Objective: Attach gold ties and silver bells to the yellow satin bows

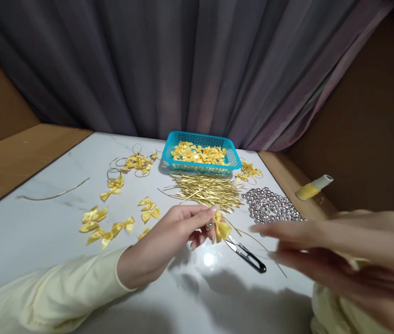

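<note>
My left hand [186, 227] pinches a yellow satin bow [222, 228] between thumb and fingers. A small silver bead [210, 225] sits against the bow, and thin gold cord [252, 237] trails from it to the right. My right hand [343, 260] is at the right, smeared by motion. Its fingers reach left toward the cord, and whether they touch it I cannot tell. Below the bow, black-handled thread snips [248, 258] lie on the white table, their blades partly behind the bow.
A blue basket [202, 168] of yellow bows stands at the back. Before it lie many gold cords [207, 190], with silver beads [269, 206] to their right. Loose bows [94, 218] lie at left; finished-looking looped bows [137, 162] are behind. A white-and-yellow tube [314, 187] is at right.
</note>
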### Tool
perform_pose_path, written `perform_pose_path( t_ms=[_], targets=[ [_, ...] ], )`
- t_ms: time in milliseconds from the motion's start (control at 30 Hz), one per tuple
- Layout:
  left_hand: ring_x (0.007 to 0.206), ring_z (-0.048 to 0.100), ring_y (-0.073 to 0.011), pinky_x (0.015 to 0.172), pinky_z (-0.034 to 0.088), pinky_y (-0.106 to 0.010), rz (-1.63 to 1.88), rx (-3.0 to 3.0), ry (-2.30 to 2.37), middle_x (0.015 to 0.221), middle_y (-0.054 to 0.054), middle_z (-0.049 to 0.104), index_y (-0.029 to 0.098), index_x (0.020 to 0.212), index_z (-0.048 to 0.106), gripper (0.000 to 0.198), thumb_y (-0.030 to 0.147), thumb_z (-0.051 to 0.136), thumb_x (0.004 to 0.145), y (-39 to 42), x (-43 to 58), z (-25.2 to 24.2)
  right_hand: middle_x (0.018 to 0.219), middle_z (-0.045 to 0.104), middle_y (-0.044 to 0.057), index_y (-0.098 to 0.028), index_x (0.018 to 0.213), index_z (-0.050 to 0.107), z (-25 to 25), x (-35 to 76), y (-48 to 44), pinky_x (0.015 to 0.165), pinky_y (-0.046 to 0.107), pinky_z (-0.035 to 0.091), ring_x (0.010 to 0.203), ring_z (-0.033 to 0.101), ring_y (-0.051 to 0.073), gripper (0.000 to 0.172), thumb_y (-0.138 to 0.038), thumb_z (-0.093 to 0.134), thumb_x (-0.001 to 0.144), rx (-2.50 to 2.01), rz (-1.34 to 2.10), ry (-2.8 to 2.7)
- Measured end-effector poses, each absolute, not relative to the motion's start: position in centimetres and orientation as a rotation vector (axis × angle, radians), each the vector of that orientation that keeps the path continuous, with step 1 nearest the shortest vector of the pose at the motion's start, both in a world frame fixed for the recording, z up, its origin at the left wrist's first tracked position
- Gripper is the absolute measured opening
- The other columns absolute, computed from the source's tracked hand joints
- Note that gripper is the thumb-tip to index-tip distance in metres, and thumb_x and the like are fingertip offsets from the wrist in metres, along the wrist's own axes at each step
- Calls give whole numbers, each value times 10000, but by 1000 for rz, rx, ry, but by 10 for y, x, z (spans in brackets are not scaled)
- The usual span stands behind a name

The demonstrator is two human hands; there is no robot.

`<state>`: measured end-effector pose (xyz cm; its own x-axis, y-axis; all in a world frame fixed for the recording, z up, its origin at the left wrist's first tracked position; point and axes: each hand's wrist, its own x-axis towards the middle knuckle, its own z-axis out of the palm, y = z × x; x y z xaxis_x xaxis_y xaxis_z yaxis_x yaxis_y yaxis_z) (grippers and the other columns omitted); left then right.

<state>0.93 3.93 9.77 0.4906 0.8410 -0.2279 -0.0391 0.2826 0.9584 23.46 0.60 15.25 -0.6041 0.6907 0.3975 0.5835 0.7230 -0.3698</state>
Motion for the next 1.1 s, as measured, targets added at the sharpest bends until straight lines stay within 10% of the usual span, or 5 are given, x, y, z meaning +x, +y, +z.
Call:
perform_pose_path(
  t_ms=[333, 1100],
  targets=[
    [531, 325, -80, 502, 252, -192, 668, 935, 817, 594, 33, 452, 128, 623, 521, 253, 301, 520, 808, 40, 4, 102, 601, 537, -20, -205, 1002, 591, 141, 196, 29, 469, 214, 295, 484, 460, 83, 306, -30, 443, 800, -918, 357, -2704],
    [436, 320, -65, 450, 337, -139, 599, 139, 352, 449, 87, 157, 45, 712, 621, 129, -10, 506, 691, 46, 5, 86, 650, 693, -3, -237, 836, 670, 166, 206, 11, 427, 234, 558, 481, 636, 160, 147, -195, 708, 700, -1014, 462, -1849]
  ],
)
